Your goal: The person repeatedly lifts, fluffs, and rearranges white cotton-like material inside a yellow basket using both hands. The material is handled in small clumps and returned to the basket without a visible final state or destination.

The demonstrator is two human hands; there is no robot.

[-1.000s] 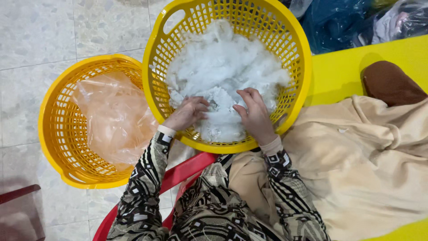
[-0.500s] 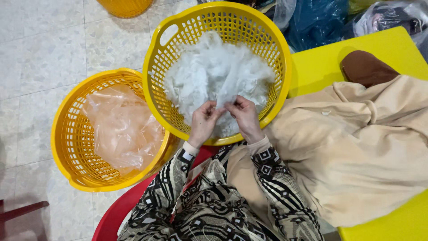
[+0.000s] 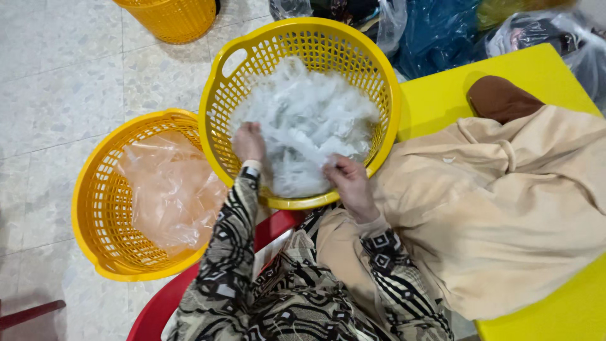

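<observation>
A round yellow basket point(image 3: 385, 82) in front of me is heaped with white fluffy filling point(image 3: 303, 120). My left hand point(image 3: 248, 142) reaches into the left side of the heap, fingers buried in the white stuff. My right hand point(image 3: 350, 180) grips a tuft of filling at the basket's near rim. Both sleeves are black and cream patterned. A second yellow basket point(image 3: 95, 208) to the left holds a crumpled clear pinkish plastic bag point(image 3: 170, 189).
A beige cloth bundle point(image 3: 505, 202) with a brown piece point(image 3: 502, 98) lies on a yellow table point(image 3: 442, 95) at right. Dark plastic bags point(image 3: 435, 31) sit behind it. A third yellow basket point(image 3: 167, 19) stands upside down at top left. A red stool point(image 3: 151, 316) is under me.
My hands were together at the near rim, then spread apart: the left went deeper into the heap on the left, the right stayed near the rim. The view shifted down.
</observation>
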